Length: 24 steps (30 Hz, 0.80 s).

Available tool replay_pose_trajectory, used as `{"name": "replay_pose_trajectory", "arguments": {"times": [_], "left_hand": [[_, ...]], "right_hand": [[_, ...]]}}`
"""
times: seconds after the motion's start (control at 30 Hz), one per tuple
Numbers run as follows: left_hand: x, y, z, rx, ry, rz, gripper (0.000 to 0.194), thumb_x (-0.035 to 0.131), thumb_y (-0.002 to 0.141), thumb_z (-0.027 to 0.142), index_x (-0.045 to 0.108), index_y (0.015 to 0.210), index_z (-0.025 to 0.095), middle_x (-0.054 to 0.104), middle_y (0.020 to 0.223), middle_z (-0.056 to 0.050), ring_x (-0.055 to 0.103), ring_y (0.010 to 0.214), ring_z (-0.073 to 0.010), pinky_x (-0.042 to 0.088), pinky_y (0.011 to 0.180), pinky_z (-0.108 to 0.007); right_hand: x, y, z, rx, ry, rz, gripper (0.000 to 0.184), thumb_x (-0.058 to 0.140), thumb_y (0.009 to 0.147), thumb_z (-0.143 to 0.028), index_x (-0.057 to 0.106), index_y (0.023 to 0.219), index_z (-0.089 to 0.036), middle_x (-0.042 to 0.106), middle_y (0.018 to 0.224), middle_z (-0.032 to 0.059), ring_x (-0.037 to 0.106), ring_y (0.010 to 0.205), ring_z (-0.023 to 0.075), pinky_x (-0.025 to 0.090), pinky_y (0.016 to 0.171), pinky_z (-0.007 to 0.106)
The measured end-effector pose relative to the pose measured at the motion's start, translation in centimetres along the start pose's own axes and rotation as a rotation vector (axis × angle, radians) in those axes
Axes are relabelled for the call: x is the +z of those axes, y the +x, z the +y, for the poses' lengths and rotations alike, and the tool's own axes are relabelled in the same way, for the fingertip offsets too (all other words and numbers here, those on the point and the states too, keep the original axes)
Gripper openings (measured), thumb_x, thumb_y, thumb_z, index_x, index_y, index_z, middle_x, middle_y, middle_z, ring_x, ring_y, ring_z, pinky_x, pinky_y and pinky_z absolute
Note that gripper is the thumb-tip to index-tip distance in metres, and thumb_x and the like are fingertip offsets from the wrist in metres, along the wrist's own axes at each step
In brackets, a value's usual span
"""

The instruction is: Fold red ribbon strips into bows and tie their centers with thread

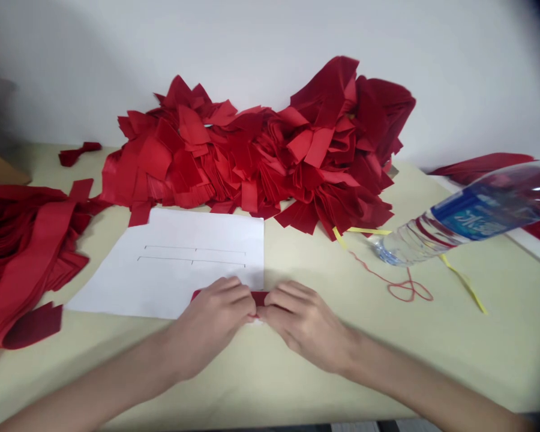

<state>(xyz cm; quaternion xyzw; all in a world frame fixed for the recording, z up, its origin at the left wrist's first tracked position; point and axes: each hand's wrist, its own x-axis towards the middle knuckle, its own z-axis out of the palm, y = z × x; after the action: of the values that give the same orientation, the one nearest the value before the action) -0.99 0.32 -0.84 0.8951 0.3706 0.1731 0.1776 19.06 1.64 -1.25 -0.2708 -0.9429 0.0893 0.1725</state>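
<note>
Through the head camera I see both hands working close to the near edge of the tabletop (319,384), about midway along it. The left hand (225,303) and right hand (301,318) have their fingers curled and pinching one red strip (260,298), knuckles up, thumbs almost meeting. I judge they grip it this near together to control the short stretch between them; the fingers hide most of it, so I can't tell how it is folded.

The strip sits over the near right corner of the white sheet (207,231), which lies flat, probably so its two ticked lines stay readable. The red heap (252,162) is along the far edge, against the wall, likely to leave working room. A loose red bundle (49,234) lies at the left edge. Towards the right edge a bottle (472,216) slants beside a red cord (409,294).
</note>
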Motion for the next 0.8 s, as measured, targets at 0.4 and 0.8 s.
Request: {"name": "replay_pose_trajectory", "arguments": {"times": [0.4,0.8], "left_hand": [[-1.7,2.1,0.4,-0.414,-0.257,-0.132,0.014,0.051,0.074,0.017,0.057,0.061,0.019,0.055,0.061,0.003,0.047,0.054,-0.0106,0.032,0.051,-0.024],[-2.5,3.7,-0.3,-0.438,-0.195,-0.230,0.024,0.045,0.074,0.020,0.053,0.052,0.019,0.040,0.046,0.004,0.031,0.043,-0.0086,0.021,0.043,-0.024]], "right_hand": [[-1.4,1.8,1.1,0.358,0.475,-0.121,0.008,0.062,0.077,-0.018,0.070,0.077,-0.020,0.064,0.073,-0.0011,0.053,0.068,0.0103,0.042,0.064,0.023],[-1.7,3.4,2.3,0.547,0.553,-0.230,0.010,0.060,0.072,-0.017,0.070,0.073,-0.020,0.064,0.064,-0.0030,0.054,0.057,0.0082,0.040,0.054,0.021]]}}
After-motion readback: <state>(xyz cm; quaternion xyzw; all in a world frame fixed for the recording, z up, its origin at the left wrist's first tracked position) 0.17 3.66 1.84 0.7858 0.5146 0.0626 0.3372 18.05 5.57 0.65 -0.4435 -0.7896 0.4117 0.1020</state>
